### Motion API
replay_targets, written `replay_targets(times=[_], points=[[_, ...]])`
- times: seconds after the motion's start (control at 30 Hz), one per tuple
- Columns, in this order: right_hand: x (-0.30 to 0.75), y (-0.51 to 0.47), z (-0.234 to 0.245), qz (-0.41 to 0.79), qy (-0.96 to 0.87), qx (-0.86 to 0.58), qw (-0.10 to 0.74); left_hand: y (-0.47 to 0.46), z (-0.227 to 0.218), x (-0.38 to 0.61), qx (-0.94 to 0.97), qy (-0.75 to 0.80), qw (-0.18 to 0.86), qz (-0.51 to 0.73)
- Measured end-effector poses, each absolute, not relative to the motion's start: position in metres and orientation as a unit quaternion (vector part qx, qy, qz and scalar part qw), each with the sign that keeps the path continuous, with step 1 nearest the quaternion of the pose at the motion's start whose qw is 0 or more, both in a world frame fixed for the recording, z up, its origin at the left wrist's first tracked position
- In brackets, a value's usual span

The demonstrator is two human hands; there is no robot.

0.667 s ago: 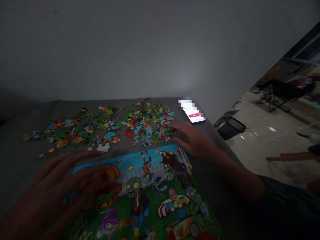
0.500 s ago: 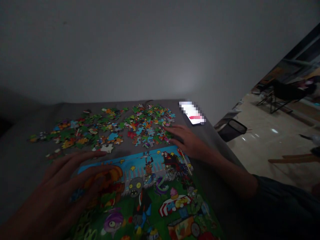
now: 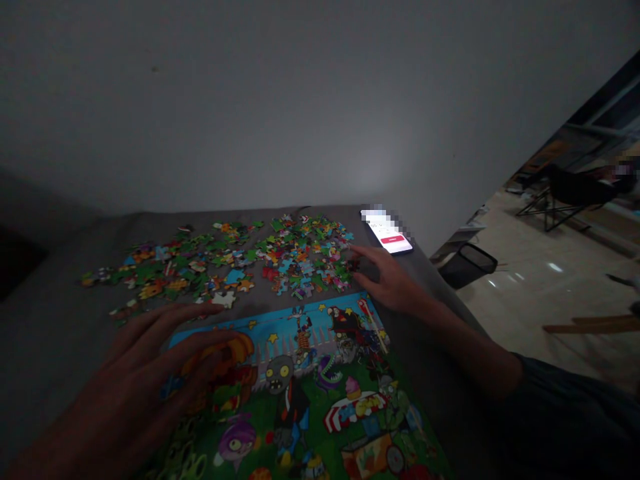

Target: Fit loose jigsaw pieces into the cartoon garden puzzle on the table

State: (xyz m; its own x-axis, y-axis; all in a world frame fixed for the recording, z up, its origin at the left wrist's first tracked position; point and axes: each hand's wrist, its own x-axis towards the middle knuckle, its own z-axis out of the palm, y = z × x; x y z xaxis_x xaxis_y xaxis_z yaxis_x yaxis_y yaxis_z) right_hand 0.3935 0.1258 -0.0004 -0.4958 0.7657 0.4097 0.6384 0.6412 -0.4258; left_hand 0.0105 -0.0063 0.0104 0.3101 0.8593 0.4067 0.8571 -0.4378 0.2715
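Nearly touching, right fingers (image 3: 365, 267) by jigsaw pieces (image 3: 300, 260), left hand (image 3: 135, 380) over puzzle picture (image 3: 300, 380)

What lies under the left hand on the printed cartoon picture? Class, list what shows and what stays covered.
The left hand rests over the left side of the printed cartoon picture. An orange pumpkin shows by the fingers; beneath the palm, everything is covered.

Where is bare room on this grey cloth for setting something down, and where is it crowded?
The widest patch is the bare grey cloth left of the multicoloured jigsaw pieces and the green-and-blue cartoon puzzle picture. A thin strip runs behind the pieces. Crowded: among the pieces, and by the right hand and lit black smartphone.
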Motion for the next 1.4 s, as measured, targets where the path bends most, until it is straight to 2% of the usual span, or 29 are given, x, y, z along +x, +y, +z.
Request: replay_targets(times=[0.33, 0.47, 0.63, 0.93, 1.4], points=[[0.384, 0.114, 0.001, 0.099, -0.9, -0.355, 0.235, 0.013, 0.0, -0.026, 0.795, 0.558, -0.036, 0.235], [0.384, 0.114, -0.003, 0.08, -0.909, -0.367, 0.18, 0.013, 0.001, -0.024, 0.784, 0.567, -0.044, 0.249], [0.386, 0.118, -0.004, 0.064, -0.903, -0.39, 0.169, 0.011, 0.002, -0.02, 0.784, 0.566, -0.032, 0.254], [0.388, 0.119, -0.008, 0.051, -0.896, -0.392, 0.203, 0.021, 0.007, -0.036, 0.748, 0.631, 0.033, 0.204], [0.388, 0.122, -0.01, 0.087, -0.879, -0.397, 0.248, 0.022, 0.01, -0.087, 0.738, 0.665, 0.011, 0.116]])
